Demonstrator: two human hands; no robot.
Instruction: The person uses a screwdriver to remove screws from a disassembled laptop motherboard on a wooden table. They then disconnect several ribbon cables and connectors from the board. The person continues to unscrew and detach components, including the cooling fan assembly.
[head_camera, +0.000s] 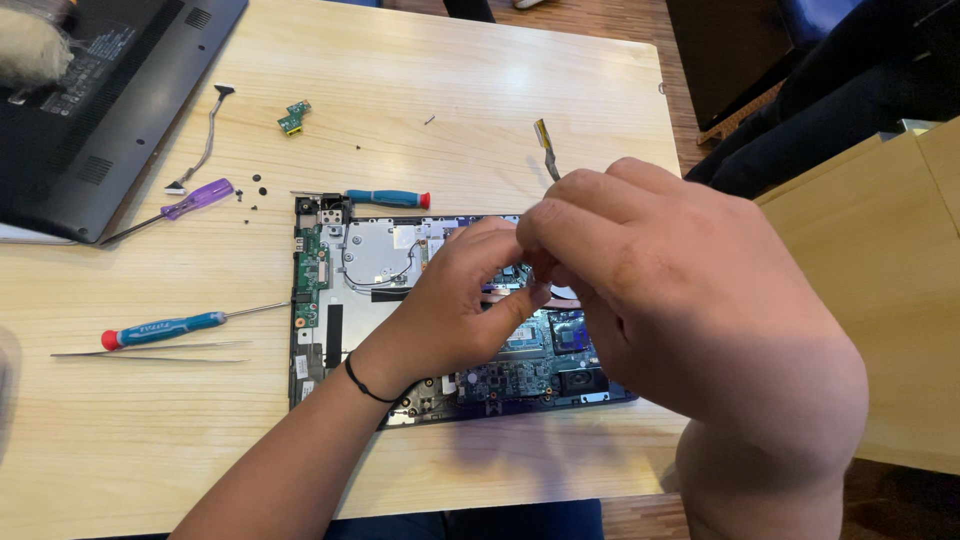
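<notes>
An opened laptop base (330, 300) lies on the wooden table (430, 80), its metal plate, green boards and wiring exposed. My left hand (455, 305), with a black band at the wrist, reaches over the middle of the base, fingers pinched near the circuit board. My right hand (690, 300) is close to the camera and hides the laptop's right part. Its fingertips meet those of my left hand above the board. Whatever small part they pinch is hidden.
A blue-handled screwdriver (165, 327) and tweezers (150, 352) lie at the left. A purple-handled screwdriver (195, 200), a short blue screwdriver (388, 198), small screws (258, 185), a ribbon cable (205, 140) and a small green board (294, 118) lie behind. A black laptop cover (100, 100) sits far left.
</notes>
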